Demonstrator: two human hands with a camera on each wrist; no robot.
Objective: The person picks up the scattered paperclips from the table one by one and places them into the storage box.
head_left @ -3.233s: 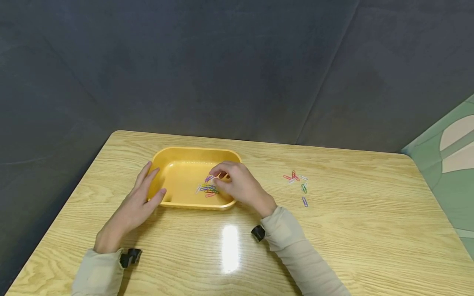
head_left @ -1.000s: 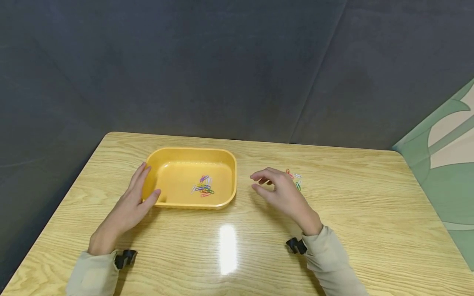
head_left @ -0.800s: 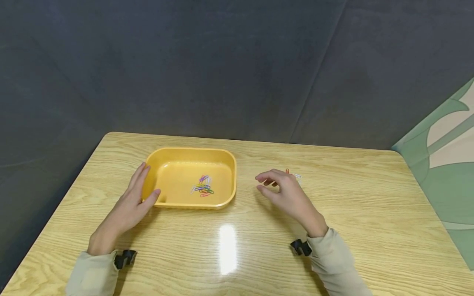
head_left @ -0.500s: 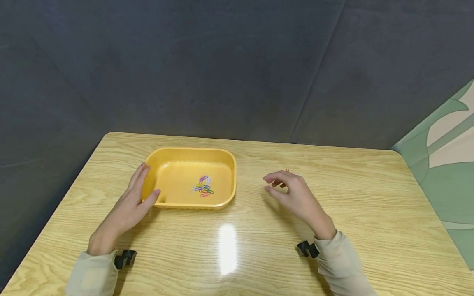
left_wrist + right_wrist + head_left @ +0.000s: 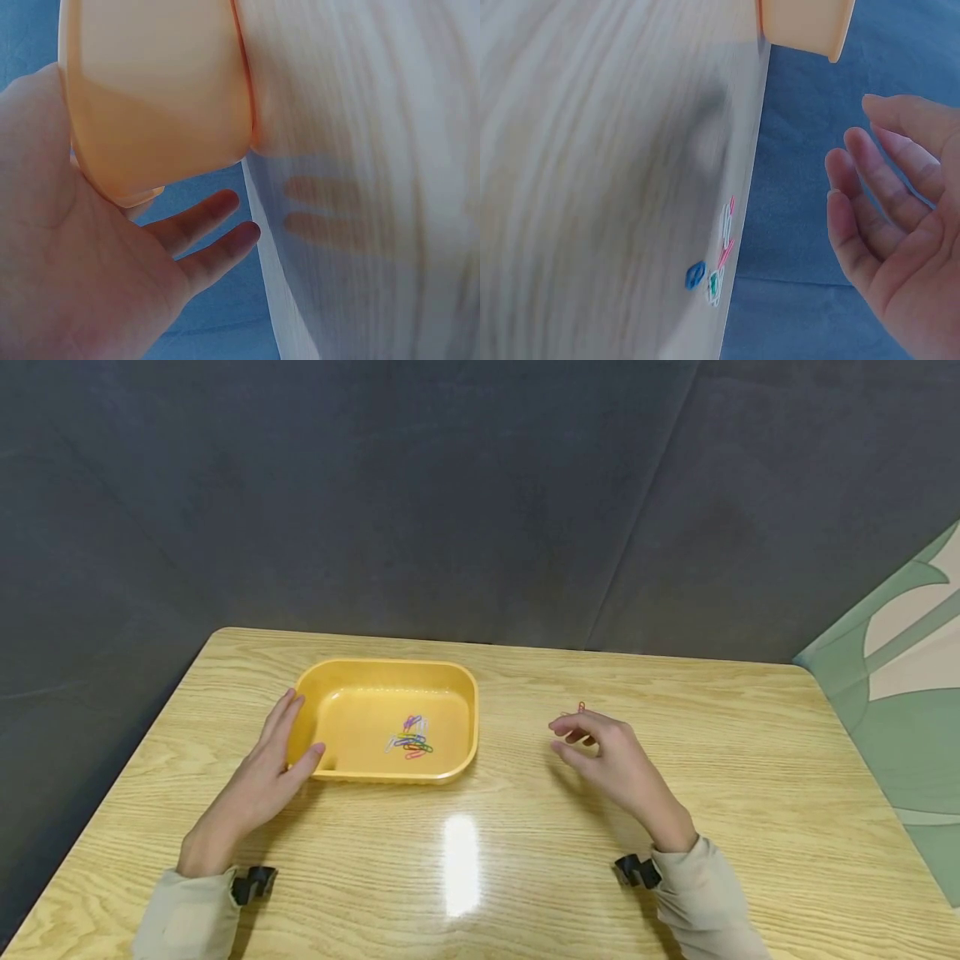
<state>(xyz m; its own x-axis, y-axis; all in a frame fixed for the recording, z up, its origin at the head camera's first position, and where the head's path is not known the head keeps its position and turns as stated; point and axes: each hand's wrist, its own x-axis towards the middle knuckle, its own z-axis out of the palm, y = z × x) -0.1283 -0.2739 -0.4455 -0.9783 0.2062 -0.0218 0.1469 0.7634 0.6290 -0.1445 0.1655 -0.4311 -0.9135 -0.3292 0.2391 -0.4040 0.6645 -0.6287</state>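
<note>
My left hand [image 5: 258, 785] rests against the left end of a yellow plastic tray [image 5: 390, 663], fingers straight along the outside and thumb at the front rim. In the left wrist view the tray wall [image 5: 157, 97] lies against the palm. Inside the tray, right of its middle, sits a small heap of coloured paper clips [image 5: 410, 741]. To the tray's right my right hand [image 5: 611, 760] hovers above the table, fingers loosely bent, nothing between them. It hides most of the loose paper clips; one red paper clip [image 5: 581, 706] peeks out beyond the knuckles.
Pink, white and green clips [image 5: 726, 225] lie on the table in the right wrist view, beside a blue paper clip [image 5: 696, 275]. The wood-grain table [image 5: 465, 827] ends at a dark fabric backdrop [image 5: 450, 510]. A green patterned panel [image 5: 907, 693] stands at right.
My right hand was over the clips in the tray, then left it and drifted right until it covers most of the loose clips. My left hand stays at the tray.
</note>
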